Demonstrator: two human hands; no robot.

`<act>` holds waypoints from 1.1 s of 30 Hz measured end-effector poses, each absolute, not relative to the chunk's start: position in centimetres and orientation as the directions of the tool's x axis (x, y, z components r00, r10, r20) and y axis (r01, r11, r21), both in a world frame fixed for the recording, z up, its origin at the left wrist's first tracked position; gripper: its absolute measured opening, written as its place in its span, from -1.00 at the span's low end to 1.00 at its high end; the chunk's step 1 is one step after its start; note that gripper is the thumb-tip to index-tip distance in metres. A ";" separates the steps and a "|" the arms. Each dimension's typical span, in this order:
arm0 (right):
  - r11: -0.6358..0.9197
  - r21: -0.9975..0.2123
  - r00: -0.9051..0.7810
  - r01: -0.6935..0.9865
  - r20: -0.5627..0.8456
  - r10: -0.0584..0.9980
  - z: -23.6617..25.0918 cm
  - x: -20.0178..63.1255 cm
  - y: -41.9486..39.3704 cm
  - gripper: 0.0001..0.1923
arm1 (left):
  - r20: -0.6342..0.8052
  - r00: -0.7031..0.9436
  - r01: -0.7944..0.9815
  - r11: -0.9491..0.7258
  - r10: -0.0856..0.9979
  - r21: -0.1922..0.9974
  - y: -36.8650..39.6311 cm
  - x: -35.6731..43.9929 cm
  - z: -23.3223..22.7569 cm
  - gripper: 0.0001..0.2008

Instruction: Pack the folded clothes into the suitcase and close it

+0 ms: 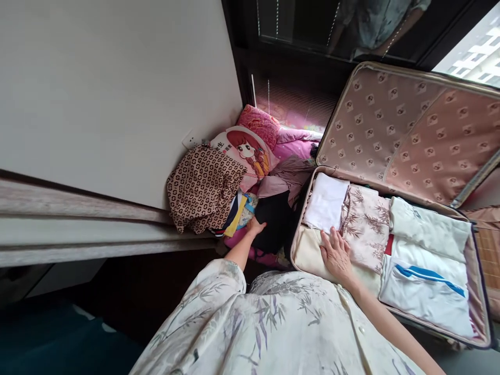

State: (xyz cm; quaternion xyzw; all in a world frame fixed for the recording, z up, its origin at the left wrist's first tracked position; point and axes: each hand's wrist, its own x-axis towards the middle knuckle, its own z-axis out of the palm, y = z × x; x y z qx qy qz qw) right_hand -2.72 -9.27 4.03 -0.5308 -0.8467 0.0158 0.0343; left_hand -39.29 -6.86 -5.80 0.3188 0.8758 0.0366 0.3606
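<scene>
While I'm leaning over the open suitcase (478, 291), my right hand (336, 254) lies flat and open, fingers spread, pressing on the cream folded cloth (308, 252) at the near left corner of the case, fingertips just touching the edge of the white folded piece (326, 202) beyond it. It grips nothing, just rests palm down. My left hand (255, 226) is stretched out to the left, outside the case, onto the heap of clothes; it sits at the edge of a black garment (275, 219), fingers curled onto it, but honestly I can't tell whether it has pinched the fabric or only touches it. So the black garment lies left of the suitcase and a bit farther off than my right hand, right beside the case wall, and the left hand is clearly the nearer one to it. It's a crumpled lump, so no real long axis to speak of. Around it in the pile: a brown patterned garment (203, 187) to the far left, a cartoon-girl pillow (246, 148) behind, pink bedding (291, 146) toward the window. Inside the case, right of my hand, sit a bamboo-print folded garment (365, 226), then white clothes with a blue stripe (427, 281) at the near right. The lid (410, 130) stands propped up at the far side.
</scene>
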 end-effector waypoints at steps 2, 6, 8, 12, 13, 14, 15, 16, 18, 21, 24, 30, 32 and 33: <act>0.431 -0.070 -0.430 0.900 0.030 0.902 4.0 -2.8 -9.3 -0.37 | -0.574 -0.583 0.529 0.805 0.575 0.270 -6.3 -39.0 -5.5 -0.40; 0.416 -0.082 -0.416 0.906 0.024 0.909 4.0 -2.7 -9.5 -0.35 | -0.515 -0.643 0.519 0.817 0.567 0.252 -4.2 -38.5 -5.2 -0.46; 0.413 -0.086 -0.413 0.906 0.024 0.910 4.0 -2.7 -9.5 -0.34 | -0.517 -0.642 0.516 0.818 0.566 0.254 -2.9 -38.5 -5.1 -0.45; 0.404 -0.091 -0.404 0.910 0.023 0.914 3.9 -2.8 -9.6 -0.33 | -0.449 -0.668 0.535 0.802 0.593 0.264 -0.3 -38.4 -4.4 -0.23; 0.402 -0.092 -0.401 0.911 0.024 0.916 3.9 -2.8 -9.6 -0.34 | -0.403 -0.672 0.559 0.782 0.621 0.273 0.4 -38.4 -4.1 -0.15; 0.400 -0.092 -0.399 0.912 0.026 0.916 3.8 -2.9 -9.6 -0.34 | -0.345 -0.660 0.603 0.744 0.668 0.287 1.2 -38.3 -3.7 -0.08; 0.399 -0.092 -0.398 0.912 0.028 0.917 3.8 -2.9 -9.6 -0.35 | -0.281 -0.623 0.666 0.683 0.730 0.300 2.0 -38.3 -3.4 -0.01; 0.397 -0.092 -0.396 0.913 0.030 0.918 3.8 -2.9 -9.6 -0.36 | -0.222 -0.557 0.739 0.600 0.800 0.308 2.9 -38.3 -3.0 0.04; 0.394 -0.092 -0.393 0.915 0.029 0.919 3.7 -2.9 -9.7 -0.36 | -0.157 -0.374 0.862 0.405 0.914 0.305 4.7 -38.5 -2.1 0.11; 0.393 -0.092 -0.394 0.915 0.015 0.919 3.8 -2.8 -9.7 -0.36 | -0.236 -0.181 0.911 0.253 0.955 0.325 7.3 -39.2 -0.6 0.03; 0.398 -0.091 -0.399 0.913 0.011 0.917 4.0 -2.8 -9.6 -0.37 | -0.278 -0.149 0.855 0.265 0.949 0.446 9.0 -40.2 1.2 -0.45; 0.400 -0.075 -0.399 0.914 0.019 0.917 3.7 -2.7 -9.6 -0.37 | -0.232 -0.316 0.532 0.374 0.920 0.760 11.2 -41.0 4.7 -0.73; 0.398 -0.081 -0.398 0.914 0.018 0.917 3.7 -2.6 -9.6 -0.37 | -0.227 -0.357 0.468 0.384 0.906 0.796 11.2 -41.1 6.1 -0.71; 0.398 -0.085 -0.399 0.913 0.015 0.917 3.7 -2.6 -9.6 -0.38 | -0.226 -0.383 0.383 0.376 0.896 0.844 10.7 -41.2 7.0 -0.69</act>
